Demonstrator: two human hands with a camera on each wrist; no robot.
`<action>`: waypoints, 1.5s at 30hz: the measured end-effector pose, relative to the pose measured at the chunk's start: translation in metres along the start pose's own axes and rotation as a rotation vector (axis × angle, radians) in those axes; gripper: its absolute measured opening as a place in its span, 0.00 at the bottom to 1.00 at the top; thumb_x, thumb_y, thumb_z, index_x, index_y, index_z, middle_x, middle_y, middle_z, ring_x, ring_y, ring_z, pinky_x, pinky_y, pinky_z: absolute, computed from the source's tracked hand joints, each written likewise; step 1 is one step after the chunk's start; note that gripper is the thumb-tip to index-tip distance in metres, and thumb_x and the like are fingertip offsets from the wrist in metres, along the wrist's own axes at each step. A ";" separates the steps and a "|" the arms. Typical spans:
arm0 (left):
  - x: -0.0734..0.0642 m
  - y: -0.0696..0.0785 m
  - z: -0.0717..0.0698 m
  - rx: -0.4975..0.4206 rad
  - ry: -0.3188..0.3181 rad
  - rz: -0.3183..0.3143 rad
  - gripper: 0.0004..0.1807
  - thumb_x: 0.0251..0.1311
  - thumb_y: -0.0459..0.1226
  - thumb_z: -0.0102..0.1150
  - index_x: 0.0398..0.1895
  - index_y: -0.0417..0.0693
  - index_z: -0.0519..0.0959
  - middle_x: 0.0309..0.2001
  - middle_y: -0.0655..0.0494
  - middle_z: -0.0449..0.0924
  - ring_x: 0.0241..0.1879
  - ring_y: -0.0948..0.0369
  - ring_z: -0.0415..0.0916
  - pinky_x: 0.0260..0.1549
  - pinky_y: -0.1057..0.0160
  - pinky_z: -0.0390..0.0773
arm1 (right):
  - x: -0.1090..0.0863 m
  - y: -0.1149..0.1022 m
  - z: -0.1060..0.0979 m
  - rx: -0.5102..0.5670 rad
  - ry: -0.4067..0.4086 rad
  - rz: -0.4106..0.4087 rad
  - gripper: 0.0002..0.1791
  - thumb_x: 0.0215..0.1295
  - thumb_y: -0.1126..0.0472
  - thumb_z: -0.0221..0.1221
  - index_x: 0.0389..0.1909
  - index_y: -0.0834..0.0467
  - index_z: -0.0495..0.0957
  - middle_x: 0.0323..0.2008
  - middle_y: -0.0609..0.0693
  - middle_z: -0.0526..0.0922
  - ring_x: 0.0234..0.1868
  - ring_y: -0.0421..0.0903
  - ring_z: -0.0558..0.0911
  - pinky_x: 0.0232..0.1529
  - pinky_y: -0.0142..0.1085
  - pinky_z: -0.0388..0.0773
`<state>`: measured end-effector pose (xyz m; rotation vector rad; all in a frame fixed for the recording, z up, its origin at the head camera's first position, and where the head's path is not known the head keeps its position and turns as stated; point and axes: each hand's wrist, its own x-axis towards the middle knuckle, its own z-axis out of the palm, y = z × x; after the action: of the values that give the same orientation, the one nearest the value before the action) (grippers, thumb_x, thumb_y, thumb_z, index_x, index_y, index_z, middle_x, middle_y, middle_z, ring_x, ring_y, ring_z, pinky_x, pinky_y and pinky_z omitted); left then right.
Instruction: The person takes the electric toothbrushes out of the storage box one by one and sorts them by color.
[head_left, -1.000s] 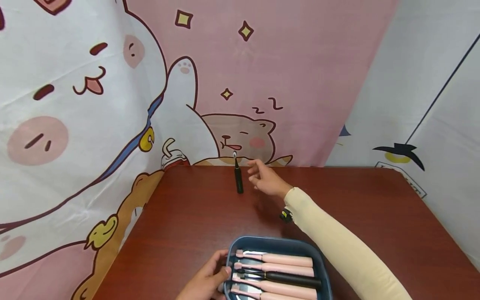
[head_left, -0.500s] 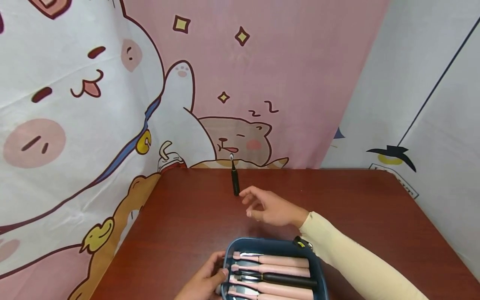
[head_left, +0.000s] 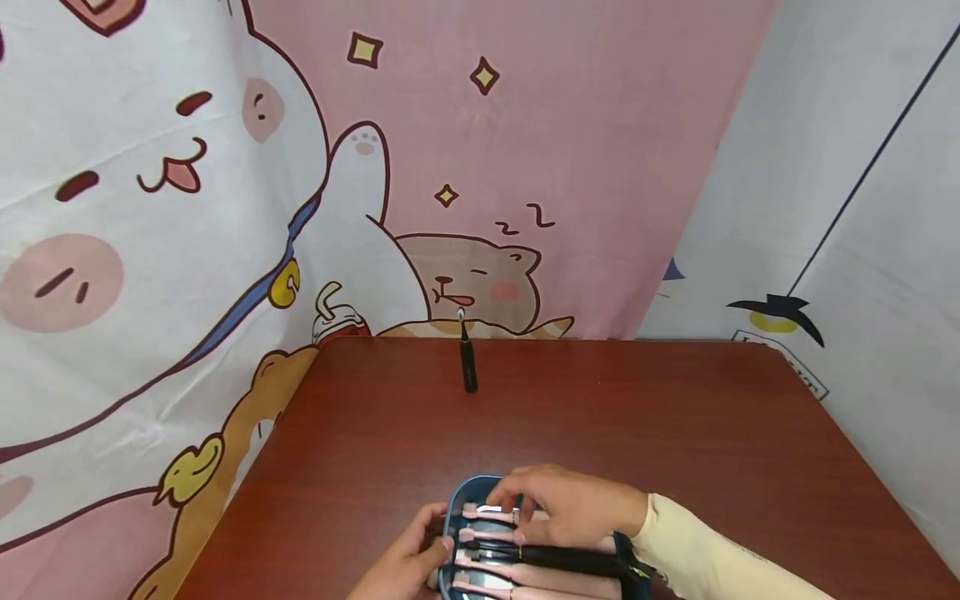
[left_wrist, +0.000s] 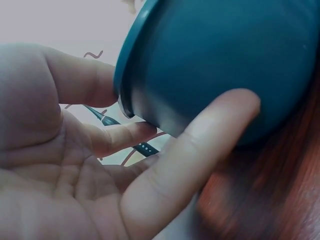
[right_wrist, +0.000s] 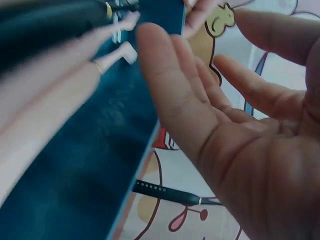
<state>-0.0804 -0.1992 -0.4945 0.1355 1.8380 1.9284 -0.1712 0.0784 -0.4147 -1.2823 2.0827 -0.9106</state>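
Observation:
My left hand (head_left: 405,558) grips the left end of a dark blue tray (head_left: 452,521), with the tray's wall (left_wrist: 210,60) between thumb and fingers in the left wrist view. In the tray lie several pink electric toothbrushes (head_left: 562,577) and a black electric toothbrush (head_left: 573,560), heads to the left. My right hand (head_left: 577,504) is over the tray's far side and hides part of the upper pink handles. Its fingers (right_wrist: 165,80) are spread and hold nothing in the right wrist view. Another black toothbrush (head_left: 468,367) lies on the table, head pointing away.
The brown wooden table (head_left: 675,417) reaches back to a cartoon-printed cloth (head_left: 600,167) hanging behind it. Similar printed cloth runs along the left side, and a pale cloth (head_left: 885,233) is at the right.
My right hand has drawn back from beside the far black toothbrush to above the tray. That toothbrush stays on the table. The left hand keeps its grip on the tray.

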 end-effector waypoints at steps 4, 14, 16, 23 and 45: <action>0.000 0.000 0.001 -0.014 -0.010 0.002 0.24 0.75 0.38 0.47 0.70 0.44 0.59 0.58 0.37 0.68 0.50 0.50 0.72 0.34 0.47 0.84 | -0.009 -0.001 0.011 -0.033 -0.073 0.015 0.21 0.70 0.56 0.60 0.62 0.48 0.73 0.49 0.41 0.79 0.42 0.29 0.80 0.41 0.28 0.79; -0.001 0.003 0.003 -0.014 -0.005 -0.007 0.24 0.75 0.38 0.46 0.71 0.45 0.59 0.59 0.36 0.67 0.49 0.50 0.72 0.32 0.49 0.83 | -0.023 0.000 0.027 -0.180 -0.105 -0.036 0.20 0.68 0.59 0.61 0.60 0.53 0.75 0.43 0.40 0.80 0.37 0.25 0.78 0.39 0.22 0.77; -0.001 0.004 0.003 -0.001 0.000 -0.001 0.24 0.75 0.39 0.47 0.71 0.45 0.59 0.59 0.36 0.67 0.49 0.51 0.72 0.31 0.50 0.84 | -0.025 -0.002 0.027 -0.192 -0.117 -0.030 0.21 0.68 0.58 0.61 0.61 0.52 0.75 0.43 0.38 0.80 0.37 0.26 0.77 0.40 0.22 0.76; -0.001 0.005 0.004 -0.005 0.000 -0.008 0.25 0.75 0.39 0.47 0.71 0.45 0.58 0.59 0.35 0.67 0.47 0.51 0.74 0.31 0.50 0.84 | -0.024 -0.007 0.029 -0.250 -0.214 -0.035 0.20 0.71 0.57 0.58 0.62 0.54 0.75 0.33 0.35 0.78 0.32 0.26 0.71 0.42 0.21 0.74; -0.005 -0.001 0.004 -0.007 -0.021 0.046 0.25 0.75 0.39 0.47 0.71 0.43 0.58 0.59 0.33 0.65 0.49 0.50 0.71 0.32 0.49 0.83 | -0.026 -0.010 0.051 -0.408 -0.117 -0.108 0.16 0.76 0.53 0.52 0.58 0.48 0.80 0.31 0.36 0.80 0.31 0.24 0.71 0.34 0.15 0.66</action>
<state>-0.0744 -0.1978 -0.4943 0.1964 1.8290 1.9573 -0.1185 0.0850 -0.4375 -1.6234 2.1929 -0.4493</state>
